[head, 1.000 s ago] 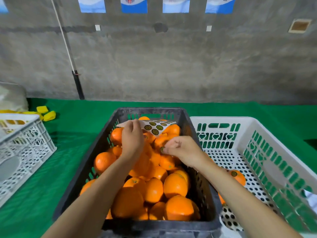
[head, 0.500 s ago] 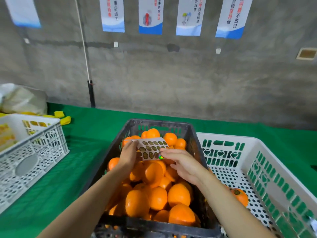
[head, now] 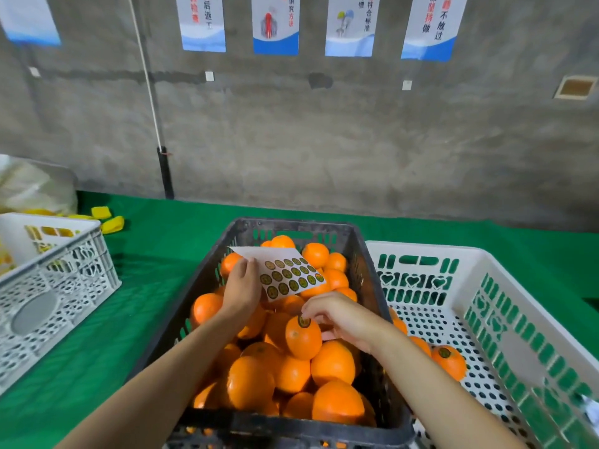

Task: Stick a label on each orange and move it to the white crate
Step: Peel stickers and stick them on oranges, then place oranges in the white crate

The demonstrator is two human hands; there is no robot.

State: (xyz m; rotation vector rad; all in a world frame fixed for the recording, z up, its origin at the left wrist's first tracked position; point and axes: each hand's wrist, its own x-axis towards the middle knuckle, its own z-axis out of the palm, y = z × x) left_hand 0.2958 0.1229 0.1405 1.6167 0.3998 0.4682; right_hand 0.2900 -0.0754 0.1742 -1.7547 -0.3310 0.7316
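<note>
A black crate (head: 366,264) in the middle is heaped with oranges. My left hand (head: 241,291) pinches a white label sheet (head: 288,273) of round dark stickers above the pile. My right hand (head: 340,319) has its fingers curled over the top of one orange (head: 301,340) on the heap, fingertips on a round label (head: 304,320) stuck to it. The white crate (head: 486,280) stands to the right and holds a labelled orange (head: 449,362), with other oranges partly hidden behind my right forearm.
A second white crate (head: 61,280) sits at the left on the green table cover (head: 155,241). Yellow pieces (head: 110,220) and a pale bag (head: 32,186) lie beyond it. A grey wall with posters rises behind the table.
My right hand dropped from the sheet to an orange on the heap, where a label now sits. The left hand lifted the sheet a little. The camera tilted upward.
</note>
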